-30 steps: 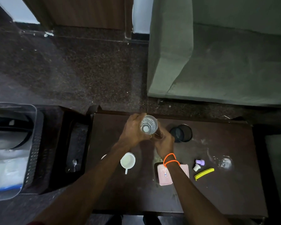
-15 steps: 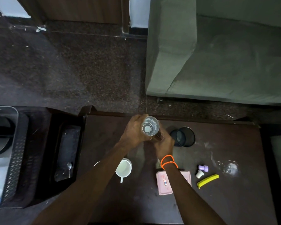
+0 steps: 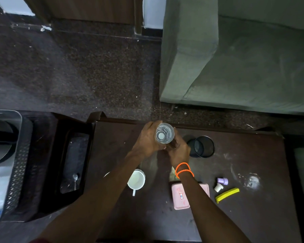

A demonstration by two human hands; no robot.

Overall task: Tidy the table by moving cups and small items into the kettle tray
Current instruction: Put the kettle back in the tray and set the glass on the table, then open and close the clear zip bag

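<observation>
A clear glass (image 3: 164, 133) stands upright near the table's far edge, seen from above. My left hand (image 3: 146, 139) grips its left side. My right hand (image 3: 178, 151), with orange bands at the wrist, holds its lower right side. A white mug (image 3: 136, 180) sits nearer me, partly under my left forearm. A pink box (image 3: 180, 199), a purple cap (image 3: 222, 181), a small white cap (image 3: 218, 187) and a yellow clip (image 3: 227, 195) lie to the right. The dark kettle tray (image 3: 47, 155) is at the left, with a spoon (image 3: 75, 179) in its compartment.
A black mesh cup (image 3: 201, 146) stands just right of my hands. Another clear glass (image 3: 249, 179) is on the dark table (image 3: 253, 216) at the right. A perforated black basket (image 3: 19, 163) is at the far left. A green sofa (image 3: 235, 67) lies beyond the table.
Both hands stay on the glass at the same spot on the table. Only my head view has shifted slightly.
</observation>
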